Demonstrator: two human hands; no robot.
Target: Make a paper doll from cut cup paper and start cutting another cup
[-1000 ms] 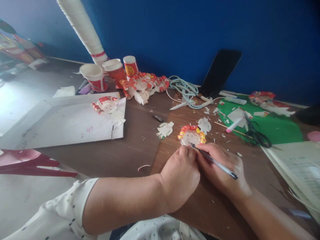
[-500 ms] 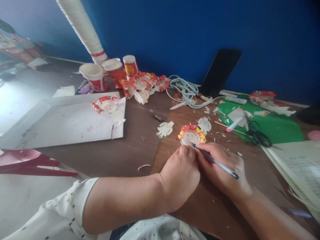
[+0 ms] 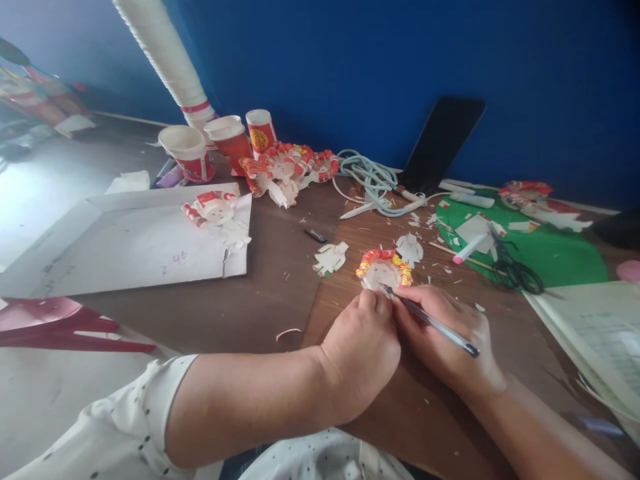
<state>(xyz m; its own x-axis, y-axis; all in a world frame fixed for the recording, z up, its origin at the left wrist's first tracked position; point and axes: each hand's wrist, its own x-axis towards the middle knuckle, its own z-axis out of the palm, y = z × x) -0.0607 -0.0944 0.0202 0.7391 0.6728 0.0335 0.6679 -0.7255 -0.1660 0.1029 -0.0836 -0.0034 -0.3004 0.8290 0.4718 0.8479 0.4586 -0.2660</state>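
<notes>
A paper doll head [image 3: 381, 272] with curled red and yellow paper hair and a drawn face lies in front of me. My left hand [image 3: 364, 350] is closed at its lower edge, fingers pinching it; the fingertips are partly hidden. Between the fingers of my right hand [image 3: 445, 333] is a clear-barrelled ballpoint pen [image 3: 437, 323], its tip at the lower part of the face. Both hands touch side by side. Just beyond lie two white paper body cutouts, one dress-shaped cutout [image 3: 330, 258] on the left and another cutout [image 3: 409, 249] behind the head.
Black scissors [image 3: 517, 273], a pink-tipped marker [image 3: 470, 249] and paper scraps lie around a green sheet [image 3: 575, 257]. Paper cups [image 3: 187, 157], finished-looking dolls [image 3: 285, 170], a cable [image 3: 370, 177] and a propped phone [image 3: 443, 143] line the blue wall. A pen cap [image 3: 315, 235] lies mid-table.
Almost nothing differs. The pen in my right hand has tilted or shifted very slightly; my left hand and the doll head stay in place.
</notes>
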